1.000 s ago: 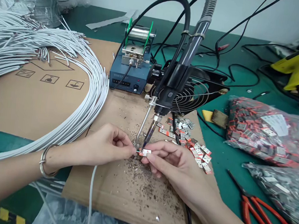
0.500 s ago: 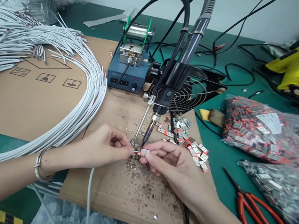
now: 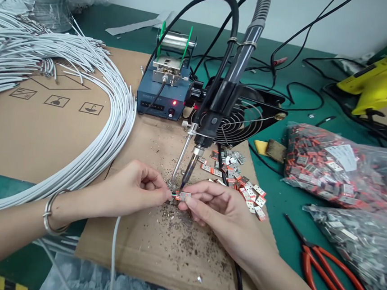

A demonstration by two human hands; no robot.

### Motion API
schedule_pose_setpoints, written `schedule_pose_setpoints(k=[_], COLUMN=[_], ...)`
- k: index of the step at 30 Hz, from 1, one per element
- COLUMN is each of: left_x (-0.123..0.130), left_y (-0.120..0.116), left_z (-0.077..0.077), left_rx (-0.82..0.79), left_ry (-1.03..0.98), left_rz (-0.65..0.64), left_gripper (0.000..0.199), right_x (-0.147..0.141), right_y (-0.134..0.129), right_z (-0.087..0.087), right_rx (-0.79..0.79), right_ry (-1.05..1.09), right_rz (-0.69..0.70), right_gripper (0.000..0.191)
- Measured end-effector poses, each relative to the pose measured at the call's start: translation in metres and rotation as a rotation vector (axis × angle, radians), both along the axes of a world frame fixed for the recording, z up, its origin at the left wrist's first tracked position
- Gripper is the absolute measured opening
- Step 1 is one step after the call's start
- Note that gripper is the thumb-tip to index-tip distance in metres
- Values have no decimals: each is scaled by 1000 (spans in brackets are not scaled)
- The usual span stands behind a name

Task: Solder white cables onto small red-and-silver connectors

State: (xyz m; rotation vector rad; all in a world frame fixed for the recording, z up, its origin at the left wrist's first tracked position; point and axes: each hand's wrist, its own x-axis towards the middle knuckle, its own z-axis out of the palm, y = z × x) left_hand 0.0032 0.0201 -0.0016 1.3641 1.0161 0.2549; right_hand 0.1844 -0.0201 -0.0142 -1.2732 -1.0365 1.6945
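Between the fingertips of my left hand (image 3: 142, 188) is the stripped end of a white cable (image 3: 114, 251), which hangs down below the hand. Thin coloured wires show at its tip. My right hand (image 3: 218, 206) pinches a small USB connector (image 3: 185, 196) with a metal shell and a red-orange end facing the wires. Directly above the joint stands the tip of a mounted soldering iron (image 3: 188, 169), at or very near the connector's red end; exact contact is hard to tell. Beside it a thin metal solder feed tube (image 3: 180, 159) points down to the same spot.
A blue solder station (image 3: 160, 97) with a solder spool stands behind, next to a black fan (image 3: 246, 118). Loose connectors (image 3: 252, 195) lie right of my hands. Bagged connectors (image 3: 317, 165) and red-handled pliers (image 3: 334, 274) are farther right. A cable bundle (image 3: 120, 125) curves at left.
A red light on the solder station is now brightly lit. The view has shifted slightly. Both hands keep the cable end and connector under the iron's tip.
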Motion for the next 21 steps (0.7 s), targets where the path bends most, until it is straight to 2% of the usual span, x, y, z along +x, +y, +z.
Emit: schedule_pose_setpoints(k=[21], left_x=[-3], left_y=[-1], left_z=[-4], left_rx=[7], left_ry=[5], left_rz=[3], left_gripper=[16], right_x=[-1], right_y=[1], right_z=[2], right_rx=[-12], right_ry=[-32], right_rz=[30], right_gripper=[17])
